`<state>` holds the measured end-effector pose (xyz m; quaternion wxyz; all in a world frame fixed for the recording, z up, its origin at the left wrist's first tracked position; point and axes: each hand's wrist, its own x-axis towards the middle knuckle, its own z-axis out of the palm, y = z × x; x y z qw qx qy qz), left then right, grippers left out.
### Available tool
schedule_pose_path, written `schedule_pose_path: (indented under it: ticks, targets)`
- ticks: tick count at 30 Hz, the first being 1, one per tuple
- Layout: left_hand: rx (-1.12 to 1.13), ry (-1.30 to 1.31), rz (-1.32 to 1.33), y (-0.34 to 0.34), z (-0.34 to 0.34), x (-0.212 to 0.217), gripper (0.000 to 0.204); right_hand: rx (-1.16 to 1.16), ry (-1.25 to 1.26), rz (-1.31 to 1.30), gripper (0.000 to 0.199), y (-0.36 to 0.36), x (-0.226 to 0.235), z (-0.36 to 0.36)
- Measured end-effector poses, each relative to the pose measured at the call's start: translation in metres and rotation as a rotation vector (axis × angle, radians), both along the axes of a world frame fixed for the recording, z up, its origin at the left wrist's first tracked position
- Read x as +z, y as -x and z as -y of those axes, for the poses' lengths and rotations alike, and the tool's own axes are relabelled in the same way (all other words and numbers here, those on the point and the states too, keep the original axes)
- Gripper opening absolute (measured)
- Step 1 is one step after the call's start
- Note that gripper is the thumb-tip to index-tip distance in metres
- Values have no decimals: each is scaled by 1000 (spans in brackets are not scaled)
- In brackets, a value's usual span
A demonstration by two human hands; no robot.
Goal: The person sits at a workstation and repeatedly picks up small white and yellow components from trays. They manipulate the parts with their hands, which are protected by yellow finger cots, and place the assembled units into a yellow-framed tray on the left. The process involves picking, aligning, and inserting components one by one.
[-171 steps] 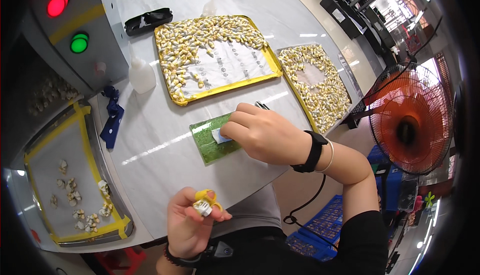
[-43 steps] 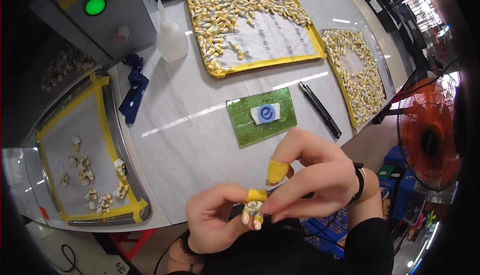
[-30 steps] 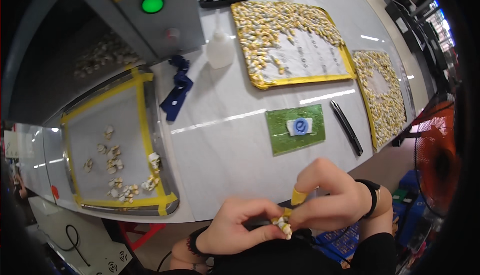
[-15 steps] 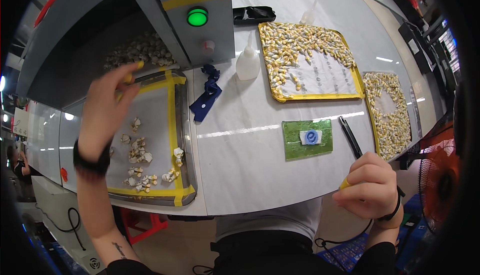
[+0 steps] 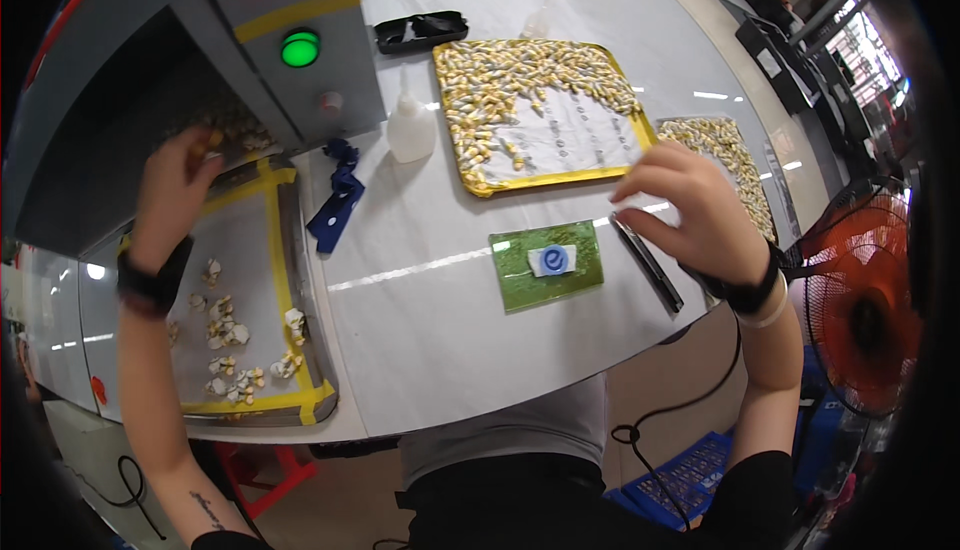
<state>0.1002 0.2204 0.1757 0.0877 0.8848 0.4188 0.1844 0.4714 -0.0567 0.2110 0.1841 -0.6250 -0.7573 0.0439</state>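
Observation:
My left hand (image 5: 172, 188) reaches into the dark opening of the grey machine (image 5: 140, 100). Its fingertips, one in a yellow cot, are at a heap of small pale pieces (image 5: 235, 130) inside; I cannot see whether it holds one. My right hand (image 5: 690, 208) hovers with fingers apart and nothing in it, above the black tweezers (image 5: 650, 268) and by the near right corner of the yellow-rimmed tray (image 5: 552, 182) of pale yellow pieces. A green mat (image 5: 520, 285) with a small white sticker lies left of that hand.
A grey tray edged with yellow tape (image 5: 282, 280) holds several pale pieces at the left. A white squeeze bottle (image 5: 410, 130), a blue strap (image 5: 338, 200) and black glasses (image 5: 420, 30) lie behind. A second tray (image 5: 722, 145) and an orange fan (image 5: 860, 310) are at the right.
My left hand went from in front of my body up into the machine opening. My right hand rose from the table's near edge to over the tweezers and spread its fingers.

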Motion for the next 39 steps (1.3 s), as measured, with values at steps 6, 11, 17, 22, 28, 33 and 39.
schedule_pose_path:
  ticks: [6,11,17,22,28,33,39]
  targets:
    - [-321,271,137,5,165,66,36,12,239,-9,12,-35,-27,-51]
    - [-753,933,397,-5,227,54,21,216,283,33,10,4,-45,-112]
    - [-788,1445,656,-30,248,-27,21,187,238,162,5,-3,-54,-102]
    - [-649,1617,1011,-52,261,-52,21,206,96,2,8,6,-47,-87]
    - [-497,1904,1201,-58,257,-54,43,143,176,-251,13,27,-14,-17]
    - [-356,1860,1247,-64,259,-57,47,42,289,-320,10,31,-20,5]
    - [-157,1770,1233,-74,258,-46,49,98,168,-131,11,29,-31,6]
